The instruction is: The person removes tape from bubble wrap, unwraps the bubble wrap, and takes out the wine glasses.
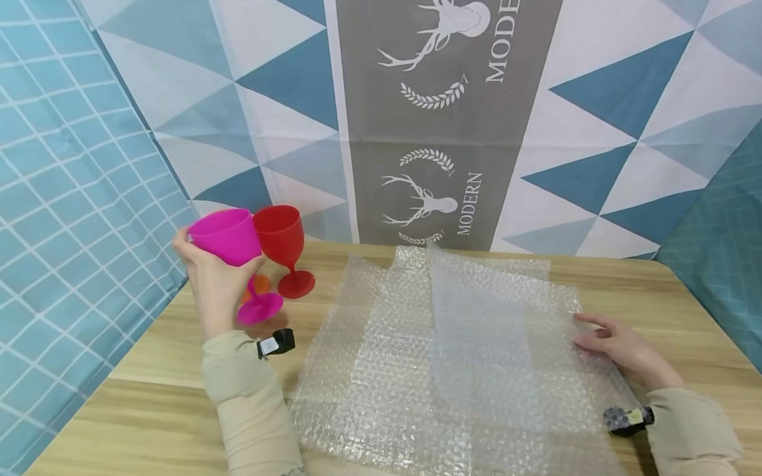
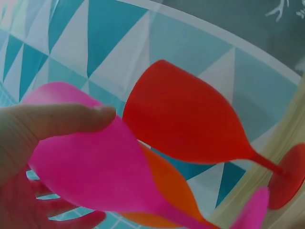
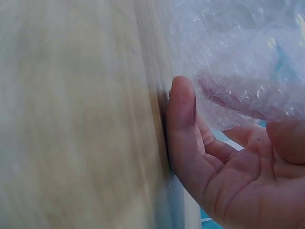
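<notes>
In the head view my left hand (image 1: 219, 276) grips the bowl of a magenta plastic goblet (image 1: 229, 237), which stands at the left of the table. The left wrist view shows the thumb laid across the near side of that goblet (image 2: 95, 162) and the fingers round the other side. Close to its right stands a red goblet (image 1: 280, 240), upright. An orange goblet (image 2: 167, 186) is mostly hidden behind the magenta one. At the right my right hand (image 1: 627, 348) touches the edge of a bubble wrap sheet (image 1: 492, 344) with loosely extended fingers; one finger shows through the film (image 3: 248, 52).
More bubble wrap (image 1: 380, 382) lies in overlapping layers across the middle of the wooden table (image 1: 158, 427). A patterned cloth (image 1: 299, 68) hangs behind the table's back edge. Blue checked fabric (image 1: 54, 178) is on the left, and teal fabric (image 1: 738, 213) on the right.
</notes>
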Demonstrator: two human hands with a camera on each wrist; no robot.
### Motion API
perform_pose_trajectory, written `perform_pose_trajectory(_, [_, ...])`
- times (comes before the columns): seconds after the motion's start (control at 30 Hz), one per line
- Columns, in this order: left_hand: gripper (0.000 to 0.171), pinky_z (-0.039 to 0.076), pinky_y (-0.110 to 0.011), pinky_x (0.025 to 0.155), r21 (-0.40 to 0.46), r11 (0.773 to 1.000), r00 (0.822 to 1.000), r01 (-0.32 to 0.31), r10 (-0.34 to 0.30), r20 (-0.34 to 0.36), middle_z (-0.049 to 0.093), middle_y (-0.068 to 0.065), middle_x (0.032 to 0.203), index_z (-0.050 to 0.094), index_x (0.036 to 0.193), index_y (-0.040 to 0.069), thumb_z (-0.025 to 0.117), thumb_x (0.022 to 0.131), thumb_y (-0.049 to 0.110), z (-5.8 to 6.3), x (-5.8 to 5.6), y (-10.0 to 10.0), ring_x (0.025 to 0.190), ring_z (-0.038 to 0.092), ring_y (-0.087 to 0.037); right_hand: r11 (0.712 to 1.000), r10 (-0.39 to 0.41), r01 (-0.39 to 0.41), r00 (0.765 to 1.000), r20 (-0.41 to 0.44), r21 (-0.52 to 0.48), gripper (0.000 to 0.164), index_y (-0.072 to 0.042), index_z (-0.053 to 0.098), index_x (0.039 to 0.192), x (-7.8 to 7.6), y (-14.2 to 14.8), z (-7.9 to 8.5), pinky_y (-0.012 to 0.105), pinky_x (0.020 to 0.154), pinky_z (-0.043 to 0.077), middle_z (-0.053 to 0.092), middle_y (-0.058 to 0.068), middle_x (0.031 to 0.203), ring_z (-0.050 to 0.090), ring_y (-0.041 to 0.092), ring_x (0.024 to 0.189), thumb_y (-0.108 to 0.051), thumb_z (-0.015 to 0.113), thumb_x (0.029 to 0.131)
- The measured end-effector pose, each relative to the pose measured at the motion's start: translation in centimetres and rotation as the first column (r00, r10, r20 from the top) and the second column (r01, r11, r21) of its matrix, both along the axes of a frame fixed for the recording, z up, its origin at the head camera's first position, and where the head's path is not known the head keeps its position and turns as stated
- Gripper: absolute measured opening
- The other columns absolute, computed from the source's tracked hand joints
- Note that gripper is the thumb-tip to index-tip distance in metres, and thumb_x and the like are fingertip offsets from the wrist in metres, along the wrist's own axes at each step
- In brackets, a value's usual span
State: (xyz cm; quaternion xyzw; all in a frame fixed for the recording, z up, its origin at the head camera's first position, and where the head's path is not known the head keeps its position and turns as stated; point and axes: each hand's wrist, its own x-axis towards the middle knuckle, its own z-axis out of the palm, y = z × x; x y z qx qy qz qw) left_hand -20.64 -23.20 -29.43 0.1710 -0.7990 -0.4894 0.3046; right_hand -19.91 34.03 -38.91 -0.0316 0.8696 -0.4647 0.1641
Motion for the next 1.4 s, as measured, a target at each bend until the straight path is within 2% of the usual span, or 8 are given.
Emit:
perform_pose_trajectory(0.2, [0.100, 0.041, -0.051, 0.093, -0.108, 0.994, 0.994, -0.025, 0.036, 0.104, 0.029, -0.011, 0.140, 0.003, 0.139, 0.023, 0.074, 0.070, 0.027, 0.0, 0.3, -0.5, 0.129, 0.022, -0.026, 1.000, -0.004, 0.004, 1.000, 0.007, -0.003, 0.069, 0.009, 0.016, 0.140, 0.0, 0.0, -0.2, 0.028, 0.071, 0.050, 0.043, 0.033, 0.120, 0.057, 0.005, 0.085, -0.024, 0.053, 0.092])
perform_pose_trajectory(0.3, [0.099, 0.041, -0.053, 0.093, -0.124, 0.992, 0.991, -0.020, 0.036, 0.128, 0.029, -0.014, 0.140, 0.001, 0.139, 0.022, 0.073, 0.070, 0.026, 0.1, 0.5, -0.6, 0.129, 0.020, -0.028, 1.000, -0.001, 0.001, 1.000, 0.010, 0.003, 0.070, 0.009, 0.016, 0.140, -0.1, -0.1, -0.2, 0.028, 0.072, 0.050, 0.041, 0.034, 0.121, 0.056, 0.005, 0.086, -0.026, 0.053, 0.092])
perform_pose_trajectory(0.63, [0.102, 0.039, -0.055, 0.094, -0.199, 0.978, 0.980, 0.071, -0.031, 0.197, 0.021, -0.018, 0.141, 0.000, 0.142, 0.014, 0.072, 0.070, 0.017, -0.1, 0.7, -1.2, 0.128, 0.025, -0.034, 1.000, 0.009, -0.009, 1.000, -0.003, 0.011, 0.070, 0.009, 0.016, 0.140, -0.1, 0.0, -0.3, 0.027, 0.072, 0.050, 0.041, 0.034, 0.121, 0.056, 0.004, 0.086, -0.026, 0.052, 0.092])
perform_pose_trajectory(0.73, [0.101, 0.039, -0.055, 0.094, -0.194, 0.977, 0.978, 0.088, -0.047, 0.203, 0.019, -0.018, 0.141, 0.000, 0.142, 0.013, 0.072, 0.071, 0.014, -0.2, 0.8, -1.4, 0.128, 0.026, -0.035, 1.000, 0.008, -0.008, 1.000, -0.004, 0.011, 0.070, 0.009, 0.017, 0.140, -0.1, -0.1, -0.2, 0.027, 0.071, 0.050, 0.042, 0.033, 0.121, 0.056, 0.003, 0.086, -0.026, 0.052, 0.092])
perform_pose_trajectory(0.93, [0.099, 0.039, -0.057, 0.093, -0.204, 0.974, 0.976, 0.101, -0.058, 0.209, 0.027, -0.019, 0.139, 0.005, 0.142, 0.010, 0.073, 0.070, 0.012, -0.6, 0.8, -1.9, 0.126, 0.031, -0.037, 1.000, 0.007, -0.008, 1.000, 0.001, 0.012, 0.070, 0.009, 0.016, 0.140, -0.2, -0.1, -0.1, 0.027, 0.071, 0.050, 0.043, 0.032, 0.120, 0.056, 0.002, 0.084, -0.025, 0.053, 0.092])
perform_pose_trajectory(1.4, [0.101, 0.039, -0.058, 0.092, -0.163, 0.978, 0.968, 0.131, -0.090, 0.234, 0.030, -0.017, 0.141, 0.004, 0.144, 0.016, 0.073, 0.071, 0.007, -1.6, 0.6, -2.6, 0.126, 0.031, -0.037, 1.000, 0.003, -0.003, 1.000, 0.004, 0.020, 0.070, 0.008, 0.017, 0.140, -0.2, -0.1, -0.1, 0.027, 0.071, 0.050, 0.042, 0.032, 0.121, 0.056, 0.003, 0.085, -0.026, 0.053, 0.091])
